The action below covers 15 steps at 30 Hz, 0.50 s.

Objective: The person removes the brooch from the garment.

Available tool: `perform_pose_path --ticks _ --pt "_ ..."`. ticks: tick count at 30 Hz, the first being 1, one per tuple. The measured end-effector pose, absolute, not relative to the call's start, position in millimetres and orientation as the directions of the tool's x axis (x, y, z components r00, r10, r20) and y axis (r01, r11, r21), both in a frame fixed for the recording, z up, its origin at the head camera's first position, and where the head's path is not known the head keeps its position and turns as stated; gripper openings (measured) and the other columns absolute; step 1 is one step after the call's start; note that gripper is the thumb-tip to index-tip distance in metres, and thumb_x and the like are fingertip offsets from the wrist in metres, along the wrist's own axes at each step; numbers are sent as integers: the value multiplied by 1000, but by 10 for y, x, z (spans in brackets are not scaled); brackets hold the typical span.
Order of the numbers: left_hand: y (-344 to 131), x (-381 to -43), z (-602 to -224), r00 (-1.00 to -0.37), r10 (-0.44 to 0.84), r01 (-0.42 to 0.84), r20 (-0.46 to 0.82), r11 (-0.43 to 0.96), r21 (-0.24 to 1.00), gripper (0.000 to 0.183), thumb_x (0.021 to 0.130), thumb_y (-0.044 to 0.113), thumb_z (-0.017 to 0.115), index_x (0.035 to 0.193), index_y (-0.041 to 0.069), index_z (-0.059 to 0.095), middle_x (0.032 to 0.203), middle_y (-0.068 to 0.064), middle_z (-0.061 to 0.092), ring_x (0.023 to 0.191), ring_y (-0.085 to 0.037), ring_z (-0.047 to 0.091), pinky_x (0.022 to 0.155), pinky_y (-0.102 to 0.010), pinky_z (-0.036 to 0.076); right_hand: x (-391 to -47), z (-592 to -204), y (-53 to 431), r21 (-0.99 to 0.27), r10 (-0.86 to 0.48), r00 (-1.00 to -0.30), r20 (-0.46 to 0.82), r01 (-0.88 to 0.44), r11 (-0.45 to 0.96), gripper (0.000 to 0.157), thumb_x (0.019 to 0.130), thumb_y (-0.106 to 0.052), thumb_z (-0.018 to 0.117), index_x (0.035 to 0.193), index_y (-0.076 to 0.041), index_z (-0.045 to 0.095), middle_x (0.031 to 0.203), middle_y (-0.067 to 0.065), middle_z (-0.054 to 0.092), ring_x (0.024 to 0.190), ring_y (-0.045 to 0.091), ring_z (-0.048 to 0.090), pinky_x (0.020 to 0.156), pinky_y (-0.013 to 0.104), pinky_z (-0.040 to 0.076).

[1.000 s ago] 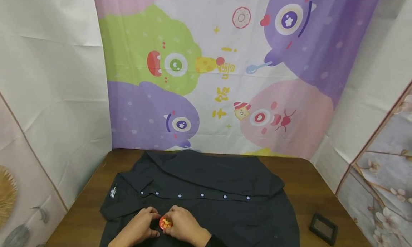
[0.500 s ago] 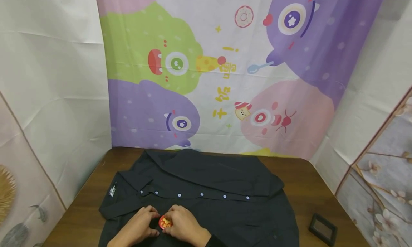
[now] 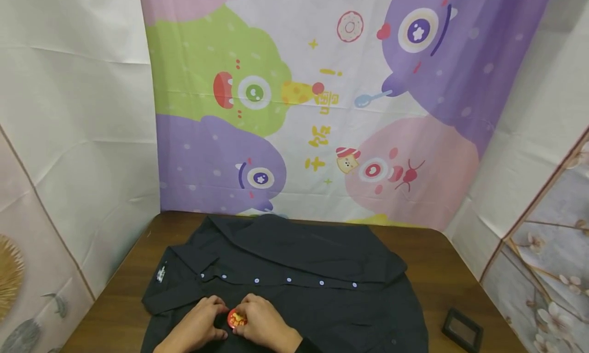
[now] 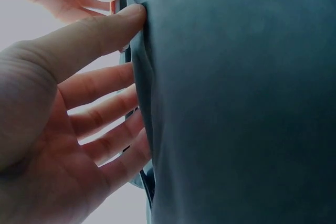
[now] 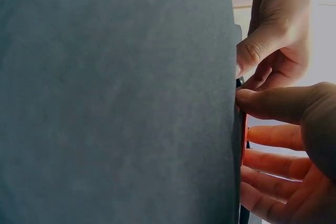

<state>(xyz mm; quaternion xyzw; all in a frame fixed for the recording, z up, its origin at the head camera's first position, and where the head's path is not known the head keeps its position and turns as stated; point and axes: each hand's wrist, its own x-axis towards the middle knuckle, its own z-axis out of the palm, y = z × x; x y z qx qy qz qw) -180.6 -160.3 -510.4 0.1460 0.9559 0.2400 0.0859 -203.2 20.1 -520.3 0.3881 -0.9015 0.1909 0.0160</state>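
Observation:
A black button-up shirt (image 3: 331,309) lies spread on the table with one sleeve (image 3: 177,294) folded across at left. On its front sits a small round red badge (image 3: 236,319) with a yellow pattern. My right hand (image 3: 264,322) pinches the badge's right edge between thumb and fingers. Just left of the badge, my left hand (image 3: 200,322) touches the shirt with thumb and fingertips. Its fingers (image 4: 100,116) look fairly straight and spread in the left wrist view. Only the badge's red edge (image 5: 244,140) shows in the right wrist view; its back is hidden.
A black rectangular frame (image 3: 462,330) lies on the brown wooden table (image 3: 442,268) at the right. White buttons (image 3: 289,280) run in a row across the shirt. A cartoon-printed curtain (image 3: 313,138) hangs behind the table.
Both hands stay in place around the badge. The head view shifts only slightly.

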Motion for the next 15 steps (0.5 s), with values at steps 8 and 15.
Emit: perform_pose_path --ticks 8,15 --pt "-1583 -1781 -5094 -947 311 232 -86 841 489 37 64 19 82 94 3 68 98 -5 58 94 -29 51 80 -52 48 -2025 -5199 215 -361 -670 -726 154 -673 646 29 72 -30 77 98 -18 72 96 -6 58 81 1 53 70 18 48" --pt "-1583 -1770 -5082 -946 314 238 -76 836 494 37 64 18 82 94 3 68 98 -5 58 95 -30 52 81 -52 48 -2027 -5199 219 -376 -665 -730 154 -666 644 27 73 -28 77 97 -18 72 96 -6 59 80 1 54 68 17 48"
